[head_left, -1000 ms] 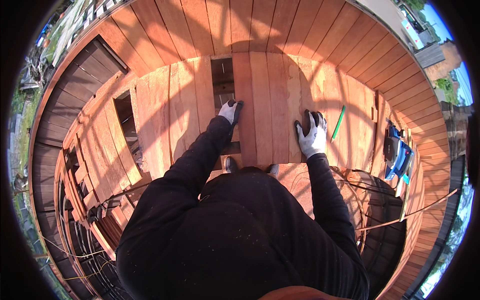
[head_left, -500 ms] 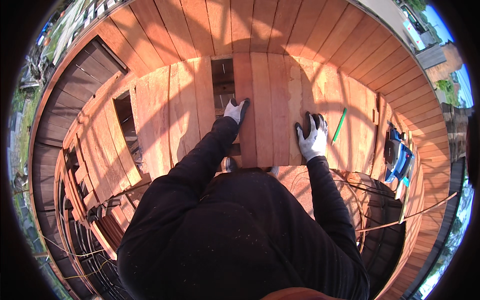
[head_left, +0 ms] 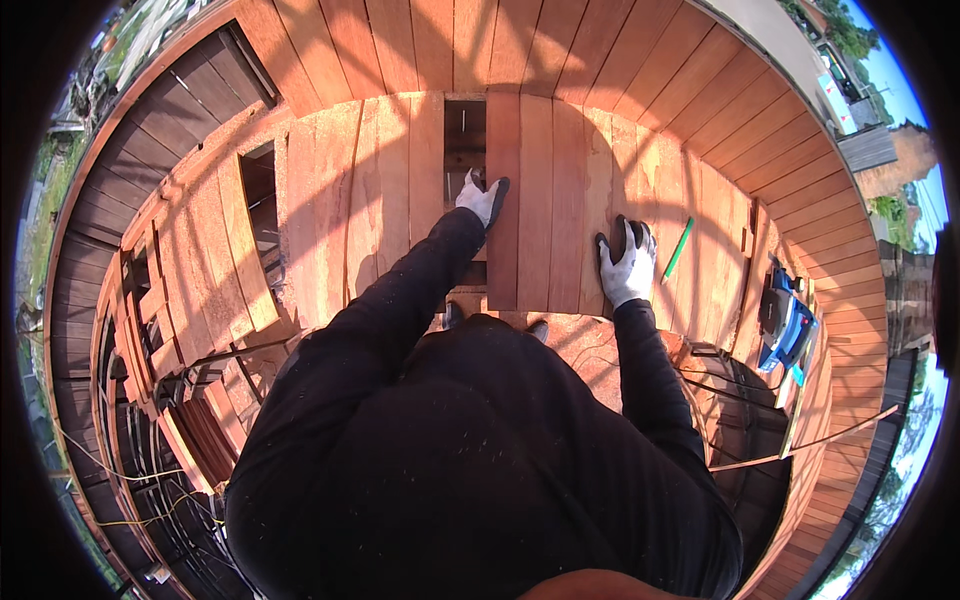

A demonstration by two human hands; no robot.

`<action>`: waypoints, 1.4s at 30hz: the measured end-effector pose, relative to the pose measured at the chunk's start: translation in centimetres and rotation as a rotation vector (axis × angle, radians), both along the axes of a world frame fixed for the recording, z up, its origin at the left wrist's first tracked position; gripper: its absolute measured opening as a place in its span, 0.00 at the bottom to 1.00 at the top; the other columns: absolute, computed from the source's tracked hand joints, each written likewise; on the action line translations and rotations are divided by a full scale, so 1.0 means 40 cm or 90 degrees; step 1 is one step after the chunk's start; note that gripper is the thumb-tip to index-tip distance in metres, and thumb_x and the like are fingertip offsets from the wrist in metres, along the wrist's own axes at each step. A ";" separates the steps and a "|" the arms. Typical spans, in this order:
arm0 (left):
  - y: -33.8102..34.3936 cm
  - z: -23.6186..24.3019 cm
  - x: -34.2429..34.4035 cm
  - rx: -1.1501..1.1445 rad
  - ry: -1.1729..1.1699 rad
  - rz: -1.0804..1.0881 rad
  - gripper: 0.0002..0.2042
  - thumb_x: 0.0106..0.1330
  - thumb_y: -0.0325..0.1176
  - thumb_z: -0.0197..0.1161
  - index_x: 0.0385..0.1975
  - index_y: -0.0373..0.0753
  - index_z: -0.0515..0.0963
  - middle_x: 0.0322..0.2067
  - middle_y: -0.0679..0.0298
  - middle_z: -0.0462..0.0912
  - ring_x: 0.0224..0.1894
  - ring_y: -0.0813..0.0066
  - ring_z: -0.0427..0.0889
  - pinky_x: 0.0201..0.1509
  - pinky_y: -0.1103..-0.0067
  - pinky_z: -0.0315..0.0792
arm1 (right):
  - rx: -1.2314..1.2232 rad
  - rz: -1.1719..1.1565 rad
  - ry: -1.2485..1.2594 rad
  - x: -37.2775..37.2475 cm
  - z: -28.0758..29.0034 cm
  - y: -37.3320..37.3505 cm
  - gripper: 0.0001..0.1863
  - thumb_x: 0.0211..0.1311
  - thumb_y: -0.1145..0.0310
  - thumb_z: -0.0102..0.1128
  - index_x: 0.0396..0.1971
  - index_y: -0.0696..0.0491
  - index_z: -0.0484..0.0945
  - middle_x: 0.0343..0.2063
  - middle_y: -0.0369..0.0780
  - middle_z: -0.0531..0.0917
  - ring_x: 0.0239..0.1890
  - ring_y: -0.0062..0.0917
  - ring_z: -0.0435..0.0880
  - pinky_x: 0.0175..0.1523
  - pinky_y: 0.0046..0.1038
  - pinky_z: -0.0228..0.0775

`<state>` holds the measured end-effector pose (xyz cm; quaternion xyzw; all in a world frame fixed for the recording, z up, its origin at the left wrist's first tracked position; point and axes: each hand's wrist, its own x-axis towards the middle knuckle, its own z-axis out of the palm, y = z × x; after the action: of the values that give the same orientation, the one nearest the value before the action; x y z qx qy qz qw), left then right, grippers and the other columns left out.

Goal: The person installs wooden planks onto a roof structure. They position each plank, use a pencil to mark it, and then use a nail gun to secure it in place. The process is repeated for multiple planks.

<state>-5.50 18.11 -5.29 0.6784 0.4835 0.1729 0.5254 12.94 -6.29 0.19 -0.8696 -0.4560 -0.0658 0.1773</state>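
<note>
My left hand, in a white glove with dark fingertips, is at the left edge of a darker reddish plank. Its thumb lies on top of the plank and its fingers reach into the open gap beside it, so they look closed round the edge; the fingertips are partly hidden. Gloved the same way, my right hand rests with fingers spread on the lighter planks farther right. A green pencil-like stick lies on the boards just right of that hand.
A blue power tool, apparently a planer, sits on the right side. The curved bench-like backrest of upright boards rises beyond. Another opening lies at left, with stacked wood strips and cables below. A thin strip sticks out at right.
The whole view has shifted slightly, so the boards sit higher. Both hands stay at about the same places on the planks; the left fingers show a little more spread over the gap.
</note>
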 end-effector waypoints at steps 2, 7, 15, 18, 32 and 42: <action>-0.063 0.063 -0.051 0.033 0.018 -0.009 0.42 0.61 0.54 0.65 0.70 0.40 0.56 0.65 0.41 0.63 0.66 0.46 0.67 0.64 0.66 0.69 | 0.010 0.002 -0.005 -0.006 -0.005 -0.004 0.33 0.60 0.53 0.62 0.63 0.53 0.68 0.60 0.51 0.69 0.67 0.45 0.61 0.72 0.47 0.48; -0.200 0.187 -0.148 0.334 0.271 -0.332 0.40 0.65 0.53 0.58 0.72 0.40 0.53 0.73 0.46 0.44 0.75 0.43 0.44 0.75 0.56 0.46 | -0.059 -0.007 0.005 -0.022 0.016 -0.002 0.34 0.63 0.51 0.58 0.66 0.51 0.65 0.64 0.49 0.66 0.70 0.44 0.57 0.74 0.47 0.45; -0.242 0.171 -0.215 0.417 0.222 -0.359 0.37 0.64 0.48 0.60 0.71 0.43 0.56 0.73 0.50 0.46 0.75 0.44 0.42 0.76 0.54 0.42 | -0.093 0.204 0.119 -0.205 0.049 -0.038 0.33 0.64 0.49 0.55 0.66 0.48 0.66 0.68 0.48 0.63 0.73 0.46 0.53 0.76 0.46 0.39; -0.202 0.164 -0.243 0.442 0.161 -0.300 0.34 0.64 0.48 0.60 0.68 0.41 0.61 0.71 0.48 0.53 0.74 0.45 0.46 0.75 0.54 0.42 | 0.049 0.299 0.210 -0.238 0.063 -0.044 0.24 0.60 0.57 0.61 0.55 0.50 0.76 0.58 0.46 0.75 0.65 0.42 0.67 0.72 0.44 0.54; -0.083 0.216 -0.410 0.550 0.130 -0.213 0.25 0.59 0.40 0.67 0.57 0.41 0.73 0.61 0.54 0.70 0.69 0.51 0.59 0.72 0.57 0.52 | 0.288 -0.049 0.519 -0.255 0.069 -0.244 0.11 0.64 0.76 0.57 0.45 0.61 0.81 0.31 0.40 0.86 0.31 0.22 0.84 0.35 0.23 0.76; -0.195 0.208 -0.286 0.468 0.362 -0.577 0.60 0.47 0.74 0.62 0.72 0.35 0.48 0.71 0.46 0.53 0.76 0.53 0.45 0.76 0.53 0.26 | 0.025 0.026 0.540 -0.350 -0.034 -0.257 0.13 0.60 0.69 0.61 0.42 0.59 0.81 0.36 0.48 0.86 0.40 0.37 0.86 0.47 0.32 0.76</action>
<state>-16.94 10.30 3.02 0.9702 0.1785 -0.0982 0.1314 -1.08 -16.56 -1.18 -0.8073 -0.3583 0.2924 0.3666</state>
